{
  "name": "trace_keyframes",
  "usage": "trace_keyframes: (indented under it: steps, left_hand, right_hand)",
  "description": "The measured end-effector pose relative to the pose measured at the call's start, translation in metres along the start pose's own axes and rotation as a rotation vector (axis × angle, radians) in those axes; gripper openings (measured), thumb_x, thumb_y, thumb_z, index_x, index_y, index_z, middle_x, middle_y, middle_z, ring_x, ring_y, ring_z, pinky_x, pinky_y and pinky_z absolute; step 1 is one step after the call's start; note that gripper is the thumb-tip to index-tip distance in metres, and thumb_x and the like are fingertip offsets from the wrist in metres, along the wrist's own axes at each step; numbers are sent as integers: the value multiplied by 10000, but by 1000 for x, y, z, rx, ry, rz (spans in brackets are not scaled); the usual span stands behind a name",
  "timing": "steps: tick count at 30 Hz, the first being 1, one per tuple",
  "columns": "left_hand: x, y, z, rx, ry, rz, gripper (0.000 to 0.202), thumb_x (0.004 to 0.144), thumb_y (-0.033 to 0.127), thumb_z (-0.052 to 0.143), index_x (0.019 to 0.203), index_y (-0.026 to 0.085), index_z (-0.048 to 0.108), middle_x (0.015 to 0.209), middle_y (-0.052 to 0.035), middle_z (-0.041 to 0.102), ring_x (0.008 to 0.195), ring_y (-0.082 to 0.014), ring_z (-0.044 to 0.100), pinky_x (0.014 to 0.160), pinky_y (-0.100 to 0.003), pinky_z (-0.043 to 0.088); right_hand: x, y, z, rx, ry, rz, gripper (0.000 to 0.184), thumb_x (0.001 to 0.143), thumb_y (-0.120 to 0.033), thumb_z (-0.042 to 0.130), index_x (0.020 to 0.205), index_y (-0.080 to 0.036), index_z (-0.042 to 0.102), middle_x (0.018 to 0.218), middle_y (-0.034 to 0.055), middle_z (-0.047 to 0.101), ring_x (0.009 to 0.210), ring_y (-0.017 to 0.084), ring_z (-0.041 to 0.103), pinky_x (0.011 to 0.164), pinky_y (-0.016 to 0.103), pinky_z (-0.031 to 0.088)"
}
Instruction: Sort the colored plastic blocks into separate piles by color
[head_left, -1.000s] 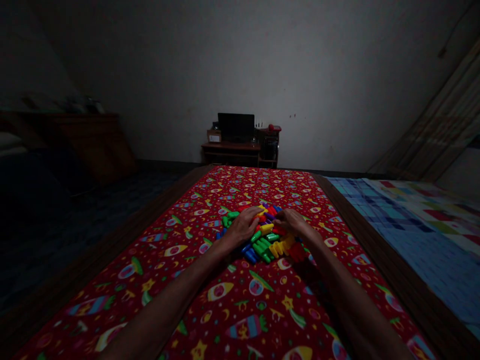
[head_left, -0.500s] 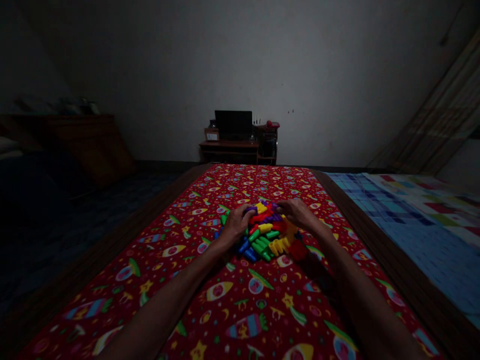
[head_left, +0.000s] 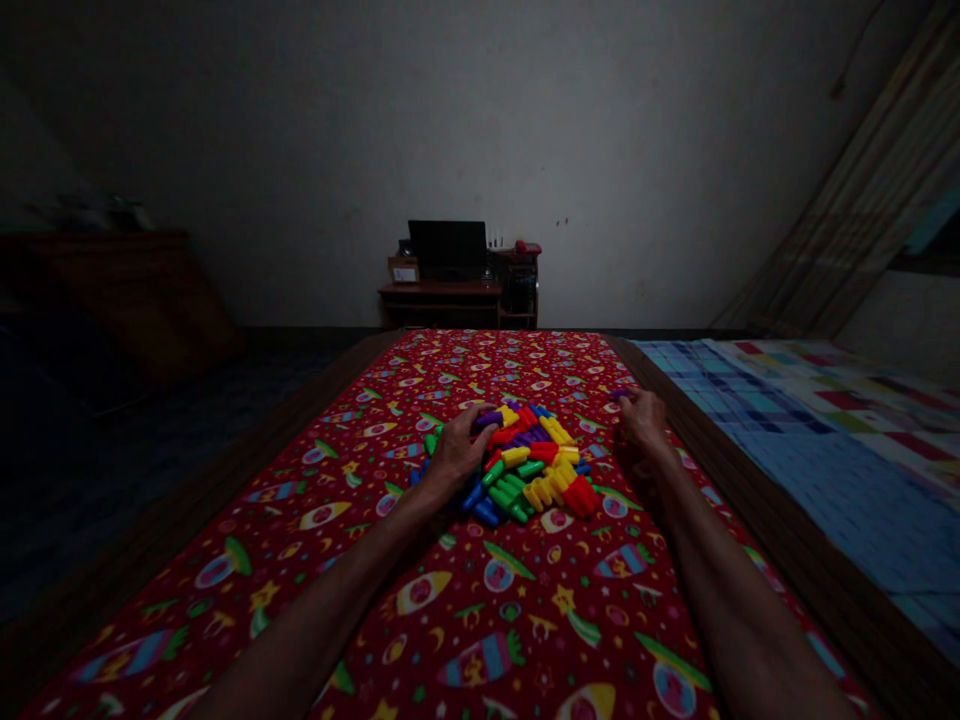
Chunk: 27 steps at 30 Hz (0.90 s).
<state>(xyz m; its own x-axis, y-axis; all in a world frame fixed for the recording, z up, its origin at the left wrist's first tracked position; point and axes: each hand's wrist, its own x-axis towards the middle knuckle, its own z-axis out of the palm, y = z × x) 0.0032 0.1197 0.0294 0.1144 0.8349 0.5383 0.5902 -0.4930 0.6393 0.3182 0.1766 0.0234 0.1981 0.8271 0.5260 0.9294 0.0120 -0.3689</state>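
Note:
A heap of colourful plastic toy pieces [head_left: 516, 490] in green, blue, yellow, red and purple lies on the red patterned cloth [head_left: 420, 640]. At the heap's left side, my left hand [head_left: 459, 445] is closed on a purple toy piece [head_left: 488, 420]. Away to the right of the heap, my right hand [head_left: 643, 418] pinches another purple toy piece [head_left: 621, 395], raised over the cloth. Part of the heap is hidden behind my left hand.
Dark wooden edging [head_left: 750, 500] borders the cloth. Beyond the far end stands a small desk [head_left: 442, 290] with a black monitor [head_left: 448, 248]. Blue bedding [head_left: 810, 470] spreads on the right, and a wooden cabinet [head_left: 135, 300] stands at the left.
My right hand has moved right, away from the heap, carrying a purple toy piece. My left hand stays at the heap's left side. The view has turned slightly right.

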Motion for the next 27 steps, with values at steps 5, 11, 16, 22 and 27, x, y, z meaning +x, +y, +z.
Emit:
trace_keyframes:
  steps: [5,11,16,22,27]
  left_hand:
    - [-1,5,-1,-6,9,-59,217,775,287,638,960,209,555,849,-3,691,780,-181,670,689,-281,524]
    - [-2,12,-3,-53,2,-44,199,722,253,679,862,217,542,826,19,681,782,-165,658,704,-265,506]
    - [-5,19,-3,-85,-113,-47,144,727,232,668,843,217,584,811,12,700,777,-175,669,708,-274,506]
    - [-5,23,-4,-47,-80,-71,123,738,262,680,829,211,614,816,3,717,787,-179,678,721,-278,517]
    - [-5,20,0,-33,-124,-22,174,780,298,662,926,207,632,845,-24,730,800,-192,692,736,-294,530]
  right_hand:
    - [-12,-87,-20,547,-376,-237,384,898,-323,440,1083,-127,713,914,86,742,828,206,667,714,285,495]
    - [-39,-129,-20,596,-657,-573,264,830,-215,542,995,-115,723,756,50,709,663,144,606,595,216,407]
    - [-35,-117,-18,766,-751,-554,307,867,-313,521,1052,-137,692,885,70,724,770,165,637,665,237,451]
    - [-36,-120,-29,807,-858,-573,346,876,-379,497,1032,-147,700,898,51,714,793,167,631,685,240,453]
    - [-32,-116,-26,696,-770,-527,384,862,-451,510,914,-132,718,767,30,687,679,138,586,593,209,397]
